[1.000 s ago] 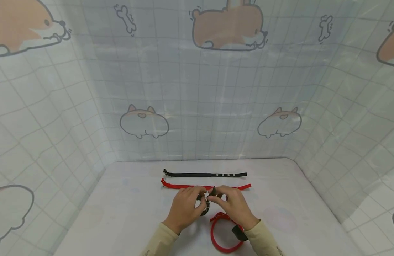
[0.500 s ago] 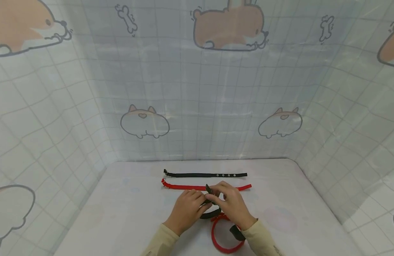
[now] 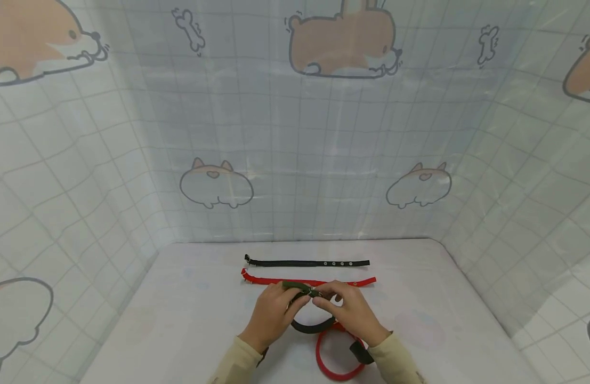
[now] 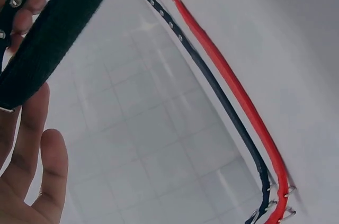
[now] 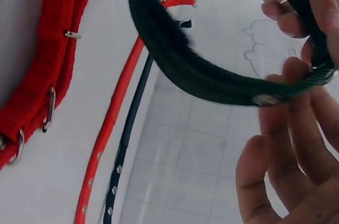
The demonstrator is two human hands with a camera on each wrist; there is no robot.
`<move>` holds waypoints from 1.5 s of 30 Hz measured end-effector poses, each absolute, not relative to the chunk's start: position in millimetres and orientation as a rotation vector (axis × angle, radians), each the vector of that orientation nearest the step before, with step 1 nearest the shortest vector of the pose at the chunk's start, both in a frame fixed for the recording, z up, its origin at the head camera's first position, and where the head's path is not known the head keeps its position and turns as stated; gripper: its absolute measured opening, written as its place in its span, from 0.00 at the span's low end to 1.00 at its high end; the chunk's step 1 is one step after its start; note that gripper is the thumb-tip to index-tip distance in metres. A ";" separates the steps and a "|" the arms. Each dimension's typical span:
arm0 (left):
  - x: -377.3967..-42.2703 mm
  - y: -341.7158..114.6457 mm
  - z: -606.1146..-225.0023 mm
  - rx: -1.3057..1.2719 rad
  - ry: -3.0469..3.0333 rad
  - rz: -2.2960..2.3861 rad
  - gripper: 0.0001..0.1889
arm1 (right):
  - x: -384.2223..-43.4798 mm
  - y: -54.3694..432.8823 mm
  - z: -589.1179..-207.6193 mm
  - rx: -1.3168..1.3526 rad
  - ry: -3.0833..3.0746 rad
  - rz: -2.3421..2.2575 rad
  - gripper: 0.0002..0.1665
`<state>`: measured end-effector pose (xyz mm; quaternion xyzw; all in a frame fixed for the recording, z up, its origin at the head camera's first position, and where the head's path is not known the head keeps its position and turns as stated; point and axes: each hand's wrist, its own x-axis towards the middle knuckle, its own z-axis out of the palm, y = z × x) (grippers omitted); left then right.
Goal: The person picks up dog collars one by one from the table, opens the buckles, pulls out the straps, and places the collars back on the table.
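A dark green, nearly black buckle collar (image 3: 314,327) is bent into a ring and held up between both hands. The left hand (image 3: 271,314) holds its left side near the metal buckle; a strap part lies over those fingers. From the right, the right hand (image 3: 354,312) pinches the collar beside the buckle with thumb and fingers. Metal eyelets show on the dark strap (image 4: 53,41) in the left wrist view. In the right wrist view, the collar's band (image 5: 196,78) curves away from the right fingers, and the buckle is partly hidden.
A red collar (image 3: 340,377), closed into a ring, lies just below the hands, near the right wrist. Behind them, a black collar (image 3: 285,263) and a red collar (image 3: 266,280) lie straight across the white table (image 3: 179,320). Printed sheets (image 3: 295,133) surround the table.
The dark collar's ring now shows wider below the hands. Its strap part, upright by the right fingers earlier, now lies leftward over the left hand. Other collars stay put.
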<state>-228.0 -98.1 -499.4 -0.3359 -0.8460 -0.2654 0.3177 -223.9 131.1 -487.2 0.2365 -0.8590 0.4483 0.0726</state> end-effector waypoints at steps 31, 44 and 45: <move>-223.3 -105.1 -492.6 -0.806 -2.299 -0.994 0.09 | -223.9 130.0 -482.5 0.701 -2.470 1.602 0.09; -225.2 -106.5 -492.9 -0.823 -2.305 -1.017 0.09 | -228.6 135.6 -489.9 0.805 -2.520 1.684 0.12; -225.2 -106.3 -493.1 -0.826 -2.314 -1.019 0.09 | -228.1 134.1 -489.3 0.790 -2.523 1.690 0.12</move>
